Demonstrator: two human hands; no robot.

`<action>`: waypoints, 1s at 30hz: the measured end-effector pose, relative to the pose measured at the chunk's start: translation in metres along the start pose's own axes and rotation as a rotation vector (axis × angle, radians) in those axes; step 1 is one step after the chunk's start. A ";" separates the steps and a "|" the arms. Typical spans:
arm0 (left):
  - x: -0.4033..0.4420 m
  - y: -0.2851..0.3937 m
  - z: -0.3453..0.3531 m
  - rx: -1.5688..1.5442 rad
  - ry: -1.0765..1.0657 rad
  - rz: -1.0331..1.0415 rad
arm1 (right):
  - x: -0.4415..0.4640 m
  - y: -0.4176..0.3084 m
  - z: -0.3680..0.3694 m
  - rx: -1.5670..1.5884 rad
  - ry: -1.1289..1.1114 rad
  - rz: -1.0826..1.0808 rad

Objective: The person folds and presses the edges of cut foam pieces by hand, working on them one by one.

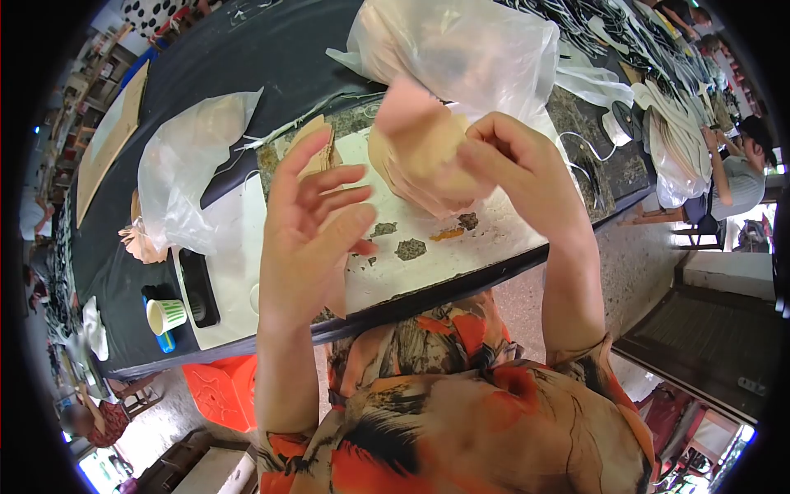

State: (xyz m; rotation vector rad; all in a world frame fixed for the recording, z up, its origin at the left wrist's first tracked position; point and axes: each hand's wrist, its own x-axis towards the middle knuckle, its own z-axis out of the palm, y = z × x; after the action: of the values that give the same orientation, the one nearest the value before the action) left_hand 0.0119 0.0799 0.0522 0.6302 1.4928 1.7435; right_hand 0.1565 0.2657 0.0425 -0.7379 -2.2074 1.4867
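My right hand pinches a thin beige and pink sheet-like piece, blurred by motion; its material is not clear. Beneath it lies a stack of similar beige pieces on a white board. To the left, my left hand is raised above the board with its fingers spread and nothing visible in them. More beige pieces stand partly hidden behind that hand. Dark, rough patches mark the board near its front edge.
A large clear plastic bag lies behind the stack, and another bag sits on the left. A paper cup stands beside a dark phone-like object. A red stool is below the table. Another person sits at right.
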 end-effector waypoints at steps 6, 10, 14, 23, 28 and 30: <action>-0.034 -0.049 -0.057 0.767 0.216 0.043 | -0.003 0.010 -0.001 -0.193 0.482 -0.042; -0.051 -0.082 -0.070 1.183 0.243 0.332 | -0.035 -0.006 0.038 0.292 0.339 -0.056; -0.054 -0.098 -0.075 1.037 0.262 0.192 | -0.039 0.000 0.083 0.078 -0.229 0.083; -0.072 -0.068 -0.054 0.566 0.246 0.137 | -0.046 0.029 0.141 0.263 -0.254 -0.003; -0.066 -0.052 -0.064 -0.348 0.151 -0.312 | -0.041 0.013 0.128 0.800 -0.362 0.281; -0.065 -0.057 -0.074 -0.372 0.043 -0.422 | -0.040 0.015 0.127 0.783 -0.400 0.273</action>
State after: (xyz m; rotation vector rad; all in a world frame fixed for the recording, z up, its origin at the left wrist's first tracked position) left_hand 0.0067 -0.0142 -0.0119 0.0771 1.1769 1.6412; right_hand 0.1185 0.1524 -0.0192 -0.5032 -1.5422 2.5799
